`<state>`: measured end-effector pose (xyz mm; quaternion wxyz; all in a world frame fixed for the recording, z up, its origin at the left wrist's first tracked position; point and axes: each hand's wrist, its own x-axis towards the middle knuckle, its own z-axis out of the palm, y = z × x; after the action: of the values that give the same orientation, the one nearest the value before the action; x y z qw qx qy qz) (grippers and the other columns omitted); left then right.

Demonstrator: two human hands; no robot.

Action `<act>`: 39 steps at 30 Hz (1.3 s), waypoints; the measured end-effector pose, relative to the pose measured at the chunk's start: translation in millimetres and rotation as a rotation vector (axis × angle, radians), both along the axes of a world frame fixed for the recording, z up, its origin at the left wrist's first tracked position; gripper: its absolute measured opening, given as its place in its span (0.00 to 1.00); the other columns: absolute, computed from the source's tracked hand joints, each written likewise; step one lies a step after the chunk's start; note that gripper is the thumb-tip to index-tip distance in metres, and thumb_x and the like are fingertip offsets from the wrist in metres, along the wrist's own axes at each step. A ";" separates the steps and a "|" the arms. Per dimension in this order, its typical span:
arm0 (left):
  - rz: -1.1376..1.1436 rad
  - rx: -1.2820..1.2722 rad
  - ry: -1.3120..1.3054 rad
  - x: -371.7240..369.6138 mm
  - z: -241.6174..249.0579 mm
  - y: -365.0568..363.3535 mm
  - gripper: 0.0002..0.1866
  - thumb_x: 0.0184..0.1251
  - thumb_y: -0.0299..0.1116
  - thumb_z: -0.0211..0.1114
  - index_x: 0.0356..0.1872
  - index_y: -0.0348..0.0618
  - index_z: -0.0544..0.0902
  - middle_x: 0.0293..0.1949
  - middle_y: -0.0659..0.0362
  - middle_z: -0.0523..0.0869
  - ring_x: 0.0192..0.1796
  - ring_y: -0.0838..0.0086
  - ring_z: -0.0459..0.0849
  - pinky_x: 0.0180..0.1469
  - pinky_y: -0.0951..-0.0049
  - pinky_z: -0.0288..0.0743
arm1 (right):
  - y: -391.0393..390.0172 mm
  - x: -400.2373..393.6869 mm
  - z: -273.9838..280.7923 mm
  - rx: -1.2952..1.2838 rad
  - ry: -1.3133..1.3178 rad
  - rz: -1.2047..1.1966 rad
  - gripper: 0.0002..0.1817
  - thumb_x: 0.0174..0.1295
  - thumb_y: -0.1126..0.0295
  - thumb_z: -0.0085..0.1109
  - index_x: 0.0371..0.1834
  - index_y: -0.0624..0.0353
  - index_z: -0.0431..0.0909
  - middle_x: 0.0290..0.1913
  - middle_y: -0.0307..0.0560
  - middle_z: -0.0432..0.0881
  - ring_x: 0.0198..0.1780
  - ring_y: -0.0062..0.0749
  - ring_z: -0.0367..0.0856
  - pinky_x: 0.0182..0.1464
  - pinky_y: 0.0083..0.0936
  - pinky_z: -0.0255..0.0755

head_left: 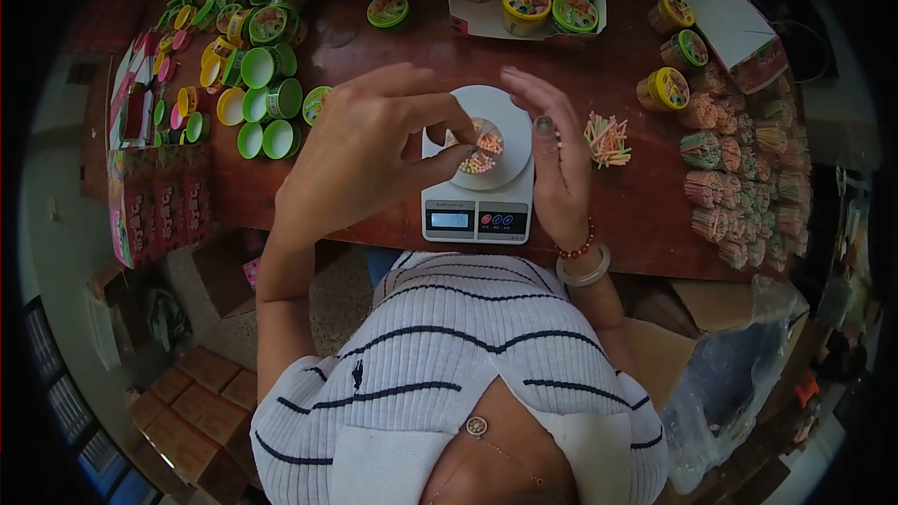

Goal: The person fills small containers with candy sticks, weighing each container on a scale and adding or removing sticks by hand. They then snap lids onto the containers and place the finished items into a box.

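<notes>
A white kitchen scale [513, 151] with a lit display stands at the table's front edge. On its plate is a bundle of thin pastel sticks [479, 164], ends up, in what looks like a clear round holder. My left hand [360, 145] reaches over from the left, thumb and forefinger pinched at the bundle's top; exactly what lies between the tips is partly hidden. Beside the scale's right side, my right hand [557, 164] is raised with fingers extended. Its thumb presses on a few sticks whose small pale tips show. A loose pile of sticks [608, 140] lies right of that hand.
Many bundled sticks [739, 178] are stacked at the right. Open green and yellow cups [267, 98] crowd the left. A white box [456, 19] of lidded tubs stands at the back; several more lidded tubs [666, 89] stand right. Pink printed boxes [161, 201] sit at the left edge.
</notes>
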<state>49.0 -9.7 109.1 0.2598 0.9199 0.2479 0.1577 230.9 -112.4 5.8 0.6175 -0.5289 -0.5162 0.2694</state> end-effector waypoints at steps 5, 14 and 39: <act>-0.022 0.041 -0.119 9.4 -2.3 5.8 0.08 0.58 0.31 0.76 0.38 0.42 0.89 0.31 0.58 0.85 0.35 0.69 0.87 0.37 0.69 0.79 | -7.6 -27.6 23.4 -0.324 0.751 0.245 0.16 0.85 0.60 0.42 0.48 0.61 0.75 0.25 0.30 0.65 0.22 0.10 0.56 0.23 0.15 0.45; 0.423 0.019 0.059 -72.4 -110.7 6.4 0.32 0.62 0.32 0.76 0.68 0.47 0.76 0.60 0.49 0.80 0.61 0.55 0.81 0.62 0.56 0.76 | -48.4 56.1 -26.6 -0.147 1.060 -0.048 0.16 0.85 0.61 0.40 0.36 0.53 0.67 0.25 0.31 0.60 0.21 0.17 0.54 0.27 0.19 0.52; -0.011 -0.241 -0.185 5.6 -107.8 -23.7 0.35 0.57 0.30 0.78 0.67 0.46 0.73 0.59 0.47 0.80 0.60 0.51 0.83 0.63 0.59 0.80 | -38.0 16.8 -39.8 -0.522 0.353 0.020 0.17 0.83 0.57 0.47 0.58 0.59 0.77 0.27 0.26 0.68 0.22 0.06 0.54 0.22 0.12 0.46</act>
<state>54.6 -33.3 1.2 0.3910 0.8648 0.2350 0.2097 247.7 -150.4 -34.0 0.5384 -0.6094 -0.3197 0.4864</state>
